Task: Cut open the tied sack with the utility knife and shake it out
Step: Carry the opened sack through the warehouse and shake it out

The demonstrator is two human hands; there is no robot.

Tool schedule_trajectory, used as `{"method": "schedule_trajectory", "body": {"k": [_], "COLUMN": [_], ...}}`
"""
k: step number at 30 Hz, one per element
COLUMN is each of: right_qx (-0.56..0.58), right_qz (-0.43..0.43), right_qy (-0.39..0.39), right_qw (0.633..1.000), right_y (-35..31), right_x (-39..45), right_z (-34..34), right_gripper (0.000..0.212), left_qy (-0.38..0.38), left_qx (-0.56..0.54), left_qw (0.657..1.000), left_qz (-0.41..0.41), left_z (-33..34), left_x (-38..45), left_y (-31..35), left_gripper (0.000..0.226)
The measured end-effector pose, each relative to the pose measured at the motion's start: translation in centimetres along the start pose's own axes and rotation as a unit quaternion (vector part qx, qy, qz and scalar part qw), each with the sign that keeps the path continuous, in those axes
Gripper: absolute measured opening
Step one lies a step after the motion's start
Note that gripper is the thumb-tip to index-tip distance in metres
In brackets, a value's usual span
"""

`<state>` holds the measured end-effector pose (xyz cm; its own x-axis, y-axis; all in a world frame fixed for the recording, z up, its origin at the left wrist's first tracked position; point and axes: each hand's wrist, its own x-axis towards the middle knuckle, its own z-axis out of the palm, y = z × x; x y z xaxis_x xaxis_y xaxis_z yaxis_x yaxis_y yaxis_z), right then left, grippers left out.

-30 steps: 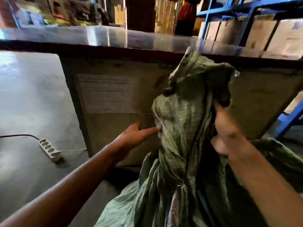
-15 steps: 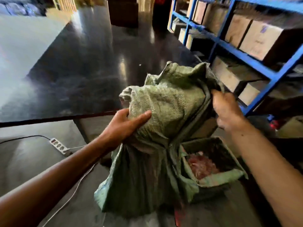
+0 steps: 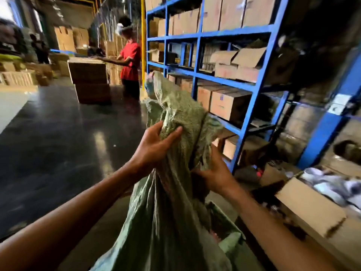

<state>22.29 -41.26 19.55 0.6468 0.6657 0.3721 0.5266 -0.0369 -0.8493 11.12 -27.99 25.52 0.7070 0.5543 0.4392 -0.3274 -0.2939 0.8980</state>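
Looks like the cutting part is done or at least not in hand: no utility knife visible anywhere, and the green woven sack (image 3: pixel 175 192) is held up w/ both hands, so I'd judge this is the shake-out stage. Whether the sack is fully empty can't be told; its lower end hangs out of frame at the near edge. Near right, low down, there's a green-edged opening (image 3: pixel 224 231) w/ dark reddish stuff inside, but too murky to say what it is or whether it's part of the same sack.

Left hand (image 3: pixel 154 147) is raised centre frame, thumb on the near face and fingers wrapped over a bunched fold of cloth, gripping it firmly. Right hand (image 3: pixel 214 173) sits a bit lower and to the right, palm against the sack's right side, fingers curled into the fabric, also gripping. Both forearms reach up and away from the near corners.

Sack's top corner pokes up toward the blue shelving (image 3: pixel 252 89) on the right. Open cardboard box (image 3: pixel 304 208) near right. Person in red shirt (image 3: pixel 130 61) far off, well apart
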Motion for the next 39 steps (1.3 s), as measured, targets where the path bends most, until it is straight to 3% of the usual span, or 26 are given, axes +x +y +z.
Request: {"method": "schedule_trajectory", "body": {"k": [3,5,8,11,13,16,18,21,25,26,28,30,31,33,34,37,39], "right_qx": [-0.147,-0.236,-0.324,-0.274,-0.214,-0.123,-0.138,-0.203,-0.196,-0.175,-0.145,-0.142,-0.149,-0.179,-0.195,-0.262,-0.312], "right_qz": [0.031,0.067,0.142,0.182,0.184,0.185,0.168,0.108,0.061,0.056,0.049,0.042,0.046,0.061,0.073,0.149,0.242], "right_qy": [0.118,0.208,0.269,0.307,0.304,0.227,0.176,0.324,0.467,0.487,0.501,0.506,0.507,0.506,0.515,0.539,0.529], "right_qw": [0.982,0.947,0.896,0.893,0.91,0.948,0.96,0.918,0.86,0.854,0.852,0.85,0.848,0.842,0.831,0.786,0.751], "right_y": [1.2,0.7,-0.1,-0.9,-2.5,-4.9,-5.3,-5.4,-7.6,-8.2,-9.6,-11.0,-11.7,-12.7,-12.8,-12.1,-11.2], "right_x": [0.3,-0.1,-2.4,-4.6,-5.8,-9.3,-12.2,-16.0,-19.3,-20.1,-21.7,-23.4,-24.2,-25.4,-26.2,-29.2,-31.5], "right_z": [-6.1,-12.3,-17.9,-17.3,-15.0,-10.2,-7.5,-7.9,-13.7,-15.4,-18.1,-20.2,-21.1,-22.8,-23.9,-27.2,-28.1], "right_gripper": [0.035,0.03,0.028,0.025,0.041,0.083,0.073,0.026,0.032,0.036,0.042,0.049,0.05,0.047,0.04,0.03,0.041], "left_qy": [-0.009,0.0,-0.004,-0.037,-0.055,-0.092,-0.122,-0.225,-0.304,-0.309,-0.341,-0.423,-0.465,-0.504,-0.507,-0.499,-0.515], "left_qx": [0.032,0.095,0.062,0.001,-0.054,-0.094,-0.107,-0.127,-0.166,-0.145,-0.025,0.095,0.106,0.101,0.119,0.112,0.033], "left_qw": [0.999,0.995,0.998,0.999,0.997,0.991,0.985,0.966,0.937,0.938,0.938,0.901,0.878,0.855,0.847,0.843,0.849], "left_qz": [0.015,0.021,0.013,0.006,-0.012,-0.041,-0.051,-0.022,0.046,0.06,0.053,0.027,0.034,0.075,0.102,0.165,0.111], "left_z": [-0.7,-1.9,-1.8,1.9,5.6,11.5,14.4,17.9,19.2,19.4,20.3,21.6,23.0,25.9,27.3,31.2,34.3], "left_x": [1.0,1.7,2.3,1.8,1.0,-1.0,-2.7,-5.6,-8.4,-9.5,-12.4,-16.1,-17.4,-19.3,-19.9,-21.2,-22.2], "left_y": [0.3,0.2,0.7,2.4,2.9,3.7,4.3,5.7,7.7,7.3,4.9,2.4,1.3,1.1,2.0,5.3,6.7], "left_gripper": [0.011,0.026,0.015,0.026,0.027,0.03,0.034,0.029,0.026,0.034,0.075,0.102,0.094,0.037,0.029,0.025,0.038]}}
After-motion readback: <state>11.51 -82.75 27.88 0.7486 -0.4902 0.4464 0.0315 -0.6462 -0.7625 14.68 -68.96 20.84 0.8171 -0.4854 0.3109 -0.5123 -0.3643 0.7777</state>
